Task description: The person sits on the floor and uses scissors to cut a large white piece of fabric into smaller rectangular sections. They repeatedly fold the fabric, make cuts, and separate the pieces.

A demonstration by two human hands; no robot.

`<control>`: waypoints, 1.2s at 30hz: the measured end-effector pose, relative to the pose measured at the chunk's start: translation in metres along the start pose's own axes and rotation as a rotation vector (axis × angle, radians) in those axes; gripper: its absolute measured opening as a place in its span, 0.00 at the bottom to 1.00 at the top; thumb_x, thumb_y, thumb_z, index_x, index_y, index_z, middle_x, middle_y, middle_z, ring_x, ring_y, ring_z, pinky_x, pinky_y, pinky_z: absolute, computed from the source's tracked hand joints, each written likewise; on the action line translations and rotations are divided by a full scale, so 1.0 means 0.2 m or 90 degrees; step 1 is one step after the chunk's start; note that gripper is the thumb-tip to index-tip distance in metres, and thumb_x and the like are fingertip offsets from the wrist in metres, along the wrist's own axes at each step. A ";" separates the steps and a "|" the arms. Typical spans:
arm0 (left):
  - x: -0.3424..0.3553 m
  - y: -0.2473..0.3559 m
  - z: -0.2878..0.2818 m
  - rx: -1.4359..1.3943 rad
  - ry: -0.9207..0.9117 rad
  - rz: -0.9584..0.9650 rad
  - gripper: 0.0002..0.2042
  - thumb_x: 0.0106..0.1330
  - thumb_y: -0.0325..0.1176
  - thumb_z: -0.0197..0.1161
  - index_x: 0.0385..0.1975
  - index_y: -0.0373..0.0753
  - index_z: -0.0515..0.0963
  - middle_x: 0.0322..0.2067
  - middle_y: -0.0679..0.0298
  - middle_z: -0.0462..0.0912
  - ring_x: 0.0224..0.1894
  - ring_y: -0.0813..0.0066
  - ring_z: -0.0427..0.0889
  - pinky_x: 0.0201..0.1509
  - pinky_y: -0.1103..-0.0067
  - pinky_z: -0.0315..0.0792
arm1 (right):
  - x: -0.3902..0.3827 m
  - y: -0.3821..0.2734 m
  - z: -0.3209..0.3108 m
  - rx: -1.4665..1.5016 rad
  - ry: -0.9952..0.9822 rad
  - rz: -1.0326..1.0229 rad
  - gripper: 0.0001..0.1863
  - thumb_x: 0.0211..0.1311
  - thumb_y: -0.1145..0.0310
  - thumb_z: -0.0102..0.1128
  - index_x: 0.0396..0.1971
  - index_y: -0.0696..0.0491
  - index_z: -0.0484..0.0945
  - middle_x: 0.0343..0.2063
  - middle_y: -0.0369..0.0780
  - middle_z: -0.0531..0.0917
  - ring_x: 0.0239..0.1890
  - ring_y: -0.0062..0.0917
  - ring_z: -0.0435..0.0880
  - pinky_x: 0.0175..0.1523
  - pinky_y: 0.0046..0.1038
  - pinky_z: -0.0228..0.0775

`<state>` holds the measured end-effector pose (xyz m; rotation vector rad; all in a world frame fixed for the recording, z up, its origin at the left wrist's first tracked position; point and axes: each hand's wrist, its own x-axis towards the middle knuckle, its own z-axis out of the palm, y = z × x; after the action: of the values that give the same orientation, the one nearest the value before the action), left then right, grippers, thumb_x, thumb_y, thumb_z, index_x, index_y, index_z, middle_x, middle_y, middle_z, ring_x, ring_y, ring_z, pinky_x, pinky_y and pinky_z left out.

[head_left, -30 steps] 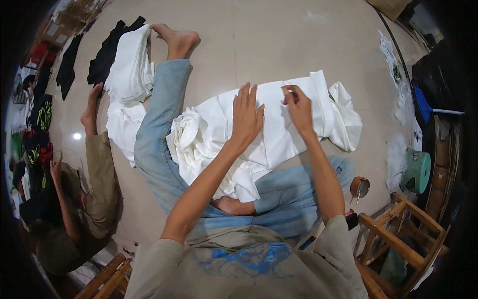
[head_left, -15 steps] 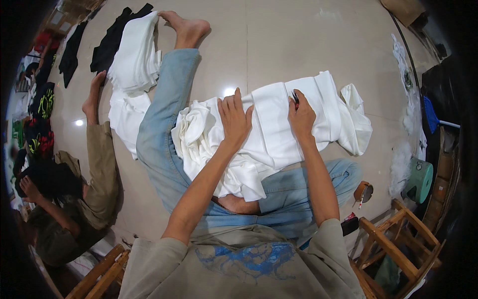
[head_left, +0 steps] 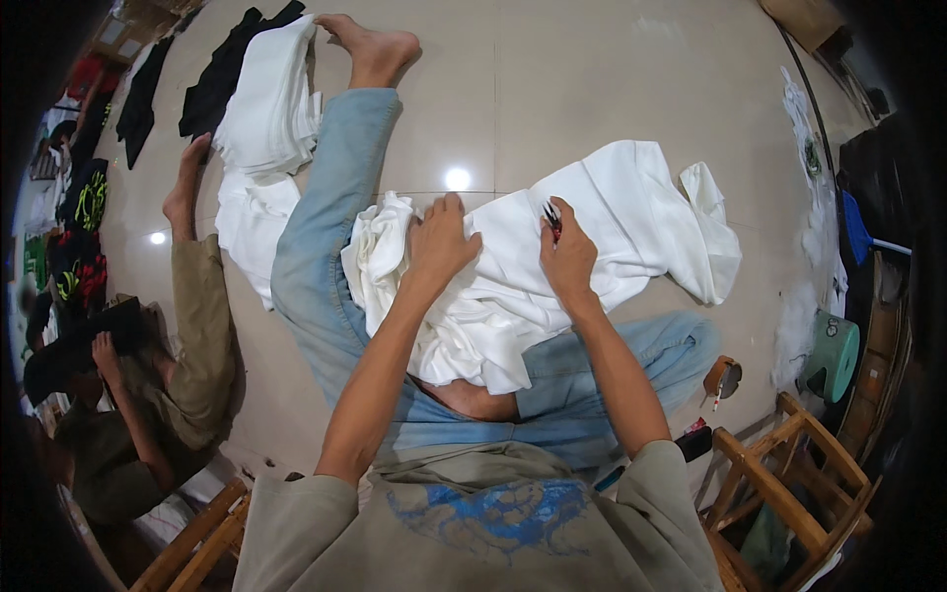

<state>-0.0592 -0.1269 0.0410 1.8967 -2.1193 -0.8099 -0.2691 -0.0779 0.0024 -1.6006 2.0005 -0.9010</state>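
A long piece of white cloth [head_left: 617, 212] lies across the floor and my legs, smoother on the right and bunched in folds on the left. My left hand [head_left: 442, 242] rests on it beside the bunched part, with its fingers bent and the thumb spread apart. Between the thumb and fingers of my right hand [head_left: 569, 259] is a small pair of thread snips [head_left: 552, 221], dark and red with metal tips pointing away from me. That hand lies over the middle of the cloth. The snips' handle is partly hidden in my palm.
A folded white stack [head_left: 264, 109] lies beyond my left leg, near black garments [head_left: 219, 84]. Another person [head_left: 128, 414] sits at the left. To my right are a brown cup [head_left: 723, 376], a wooden stool [head_left: 789, 464] and a green plastic stool [head_left: 829, 360].
Both hands have moved left over the cloth, and the left fingers have bent from lying stretched out. The cloth's creases have shifted. The other person's hand has moved.
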 end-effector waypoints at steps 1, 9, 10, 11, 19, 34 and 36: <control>0.02 0.03 0.03 0.079 0.094 0.093 0.25 0.63 0.38 0.70 0.57 0.35 0.73 0.52 0.54 0.81 0.63 0.57 0.75 0.66 0.52 0.64 | 0.00 0.00 0.02 0.015 0.007 -0.018 0.21 0.70 0.67 0.62 0.61 0.51 0.75 0.32 0.46 0.89 0.32 0.44 0.89 0.39 0.41 0.78; 0.19 0.29 0.34 -0.107 0.111 0.087 0.23 0.66 0.43 0.71 0.54 0.35 0.75 0.48 0.51 0.84 0.50 0.55 0.83 0.52 0.59 0.71 | 0.14 0.10 -0.05 0.063 0.085 0.069 0.20 0.80 0.53 0.53 0.49 0.56 0.79 0.25 0.49 0.85 0.31 0.47 0.85 0.38 0.46 0.71; 0.16 0.27 0.35 -0.153 0.111 0.055 0.23 0.67 0.45 0.70 0.53 0.35 0.76 0.43 0.52 0.87 0.46 0.55 0.86 0.50 0.59 0.72 | 0.18 0.10 -0.07 0.048 0.119 0.062 0.22 0.81 0.51 0.51 0.47 0.57 0.80 0.25 0.49 0.85 0.31 0.47 0.85 0.39 0.46 0.71; 0.13 0.26 0.36 -0.163 0.102 0.032 0.21 0.67 0.45 0.70 0.50 0.35 0.78 0.39 0.52 0.87 0.42 0.54 0.86 0.47 0.60 0.73 | 0.22 0.12 -0.11 0.023 0.088 0.105 0.26 0.83 0.49 0.45 0.41 0.58 0.81 0.25 0.50 0.85 0.32 0.50 0.84 0.40 0.47 0.71; 0.20 0.23 0.30 -0.328 -0.005 -0.026 0.18 0.67 0.45 0.67 0.45 0.37 0.87 0.37 0.49 0.90 0.40 0.51 0.89 0.45 0.66 0.80 | 0.27 0.00 -0.20 0.396 -0.204 0.222 0.28 0.83 0.47 0.45 0.42 0.58 0.83 0.19 0.31 0.71 0.20 0.15 0.68 0.26 0.23 0.61; 0.23 0.15 0.27 -0.619 -0.162 -0.138 0.16 0.69 0.29 0.64 0.53 0.31 0.84 0.31 0.66 0.87 0.29 0.84 0.80 0.37 0.83 0.74 | 0.36 0.05 -0.21 0.484 -0.514 0.400 0.28 0.81 0.50 0.50 0.37 0.63 0.84 0.17 0.31 0.74 0.11 0.10 0.58 0.15 0.20 0.42; 0.23 0.14 0.26 -0.620 -0.174 -0.142 0.15 0.69 0.30 0.64 0.53 0.32 0.84 0.31 0.67 0.87 0.29 0.84 0.80 0.36 0.84 0.74 | 0.37 0.05 -0.21 0.472 -0.515 0.403 0.28 0.81 0.51 0.50 0.37 0.63 0.84 0.17 0.32 0.74 0.12 0.10 0.58 0.15 0.21 0.42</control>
<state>-0.1165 -0.1567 0.0015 1.5001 -1.1859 -1.7996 -0.3220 -0.1385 0.0300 -0.6603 1.2261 -0.5052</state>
